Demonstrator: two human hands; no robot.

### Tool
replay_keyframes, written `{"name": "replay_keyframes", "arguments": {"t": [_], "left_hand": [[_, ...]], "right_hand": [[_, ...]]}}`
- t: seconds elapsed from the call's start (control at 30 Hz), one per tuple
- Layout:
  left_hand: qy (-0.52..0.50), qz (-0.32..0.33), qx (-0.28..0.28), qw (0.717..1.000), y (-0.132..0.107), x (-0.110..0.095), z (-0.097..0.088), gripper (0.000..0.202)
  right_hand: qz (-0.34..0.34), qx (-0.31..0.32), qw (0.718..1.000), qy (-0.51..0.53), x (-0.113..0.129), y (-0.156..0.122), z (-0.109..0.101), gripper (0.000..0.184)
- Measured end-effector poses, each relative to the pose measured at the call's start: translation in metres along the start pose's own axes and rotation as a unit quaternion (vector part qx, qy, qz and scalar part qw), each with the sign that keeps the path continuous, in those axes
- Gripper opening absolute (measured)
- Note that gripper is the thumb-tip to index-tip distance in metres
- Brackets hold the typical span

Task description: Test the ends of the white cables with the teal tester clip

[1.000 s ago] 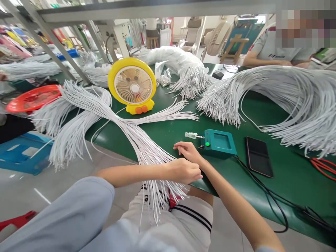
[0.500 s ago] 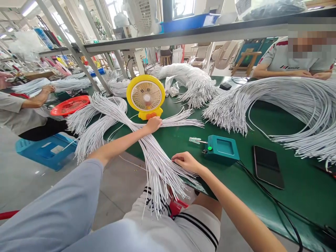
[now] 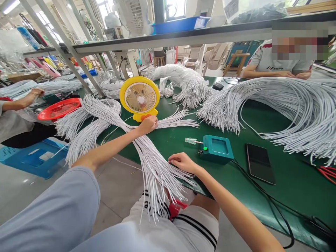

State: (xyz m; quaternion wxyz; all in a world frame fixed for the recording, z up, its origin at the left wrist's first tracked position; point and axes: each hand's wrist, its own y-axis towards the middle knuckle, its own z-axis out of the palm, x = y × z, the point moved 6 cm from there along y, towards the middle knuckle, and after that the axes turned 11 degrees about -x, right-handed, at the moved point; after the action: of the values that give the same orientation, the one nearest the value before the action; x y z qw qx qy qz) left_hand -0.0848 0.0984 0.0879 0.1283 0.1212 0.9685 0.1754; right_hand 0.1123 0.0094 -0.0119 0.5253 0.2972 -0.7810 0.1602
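Note:
A long bundle of white cables (image 3: 147,154) runs across the green table (image 3: 283,182) and hangs over its near edge onto my lap. My left hand (image 3: 148,124) is stretched out and closed on the cables just in front of the yellow desk fan (image 3: 139,97). My right hand (image 3: 182,161) rests with fingers curled on the same cables near the table's edge. A small teal box (image 3: 218,148) with a green button and a clear plug at its left side stands to the right of my right hand.
A black phone (image 3: 259,163) lies right of the teal box, with black leads trailing off the edge. Big heaps of white cables (image 3: 283,101) cover the far and right side. Red cutters (image 3: 325,172) lie far right. Other people sit opposite and at left by a red tray (image 3: 60,108).
My left hand left the table's edge and reached forward along the cables to the fan's base, then stayed there. My right hand has hardly moved. The view tilted upward.

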Motion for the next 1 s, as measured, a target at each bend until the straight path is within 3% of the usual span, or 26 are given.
{"name": "replay_keyframes", "arguments": {"t": [0.1, 0.23, 0.33, 0.43, 0.47, 0.53, 0.63, 0.77, 0.83, 1.0], "left_hand": [[-0.084, 0.021, 0.006, 0.996, -0.007, -0.020, 0.004, 0.027], [-0.218, 0.086, 0.092, 0.968, -0.035, -0.075, 0.022, 0.025], [-0.411, 0.154, 0.210, 0.874, -0.068, -0.130, 0.027, 0.022], [-0.524, 0.127, 0.307, 0.784, -0.083, -0.161, 0.033, 0.013], [-0.555, 0.109, 0.332, 0.755, -0.082, -0.164, 0.037, 0.014], [-0.612, 0.050, 0.340, 0.712, -0.067, -0.157, 0.049, 0.023], [-0.694, -0.039, 0.264, 0.669, -0.034, -0.121, 0.071, 0.035], [-0.725, -0.074, 0.169, 0.663, -0.015, -0.086, 0.091, 0.033], [-0.736, -0.086, 0.168, 0.650, -0.016, -0.083, 0.098, 0.032], [-0.750, -0.102, 0.231, 0.612, -0.025, -0.088, 0.108, 0.036]], "right_hand": [[0.022, 0.002, 1.000, 0.020, -0.001, 0.000, -0.001, 0.027], [0.064, -0.007, 0.996, 0.056, -0.009, 0.003, -0.005, 0.027], [0.084, -0.033, 0.993, 0.076, -0.015, 0.007, -0.011, 0.019], [0.095, -0.089, 0.986, 0.104, -0.017, 0.011, -0.020, 0.018], [0.104, -0.145, 0.976, 0.121, -0.019, 0.011, -0.027, 0.020], [0.106, -0.197, 0.964, 0.146, -0.021, 0.013, -0.037, 0.019], [0.074, -0.296, 0.934, 0.186, -0.026, 0.014, -0.052, 0.017], [0.048, -0.388, 0.900, 0.195, -0.029, 0.012, -0.057, 0.016], [0.034, -0.410, 0.892, 0.186, -0.030, 0.012, -0.056, 0.020], [-0.002, -0.444, 0.887, 0.128, -0.028, 0.013, -0.057, 0.014]]}}
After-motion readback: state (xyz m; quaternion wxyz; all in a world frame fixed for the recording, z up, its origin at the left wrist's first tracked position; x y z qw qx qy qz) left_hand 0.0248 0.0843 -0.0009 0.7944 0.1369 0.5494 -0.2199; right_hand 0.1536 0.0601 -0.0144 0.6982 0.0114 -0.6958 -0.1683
